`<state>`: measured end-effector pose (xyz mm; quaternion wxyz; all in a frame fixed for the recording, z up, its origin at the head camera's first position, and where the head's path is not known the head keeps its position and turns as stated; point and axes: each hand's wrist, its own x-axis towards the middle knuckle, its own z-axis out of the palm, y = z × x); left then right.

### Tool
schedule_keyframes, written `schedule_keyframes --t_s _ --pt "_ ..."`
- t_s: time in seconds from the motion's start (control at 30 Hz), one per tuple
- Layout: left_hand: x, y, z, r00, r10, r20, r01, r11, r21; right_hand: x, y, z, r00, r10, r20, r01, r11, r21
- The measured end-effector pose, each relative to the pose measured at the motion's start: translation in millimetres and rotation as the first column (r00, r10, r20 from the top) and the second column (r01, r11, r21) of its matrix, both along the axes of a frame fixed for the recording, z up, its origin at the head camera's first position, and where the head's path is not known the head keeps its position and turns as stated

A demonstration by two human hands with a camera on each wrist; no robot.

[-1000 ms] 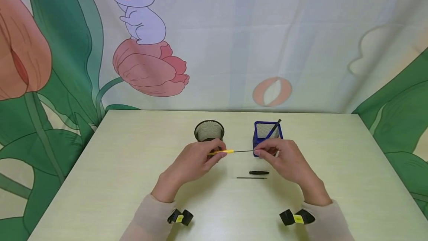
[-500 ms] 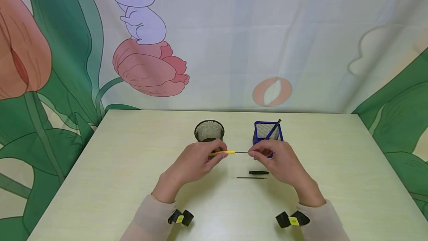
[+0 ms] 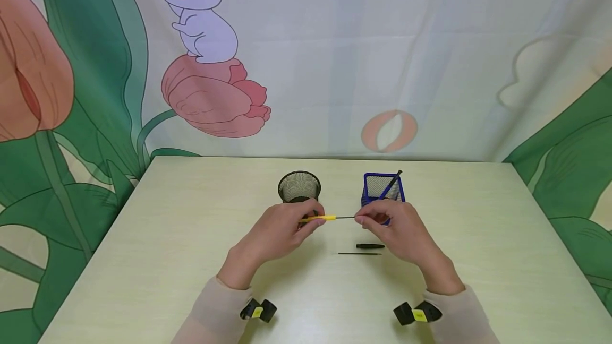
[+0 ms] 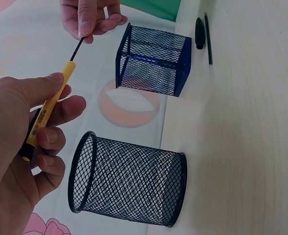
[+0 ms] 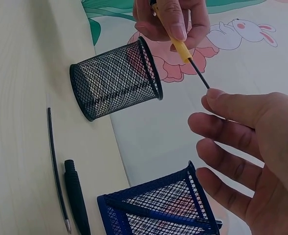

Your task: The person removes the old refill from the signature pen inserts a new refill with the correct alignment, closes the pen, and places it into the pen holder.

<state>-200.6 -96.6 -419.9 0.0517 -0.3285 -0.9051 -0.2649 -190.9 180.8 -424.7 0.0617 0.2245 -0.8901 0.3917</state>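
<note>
Gripping yellow pen barrel (image 4: 47, 111) in left hand (image 3: 287, 227), pinching black refill (image 4: 77, 49) in right hand (image 3: 400, 228); seemingly sliding it in or out; probably calls next for keeping both aligned.

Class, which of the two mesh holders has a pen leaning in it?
The square blue holder, partly hidden by the right hand in the head view: a pen leans up out of it. No pen shows in the round black holder.

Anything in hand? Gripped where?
Yes: left hand holds the yellow barrel; right hand pinches the thin dark rod sticking out of its end, between thumb and fingers.
</note>
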Motion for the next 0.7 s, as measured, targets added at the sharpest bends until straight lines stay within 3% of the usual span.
schedule_keyframes --t_s 0.7 --pt "-0.7 0.1 0.3 1.000 -0.009 -0.001 0.009 1.000 0.001 -1.0 0.1 -1.2 1.000 0.008 -0.002 -0.008 1.000 -0.026"
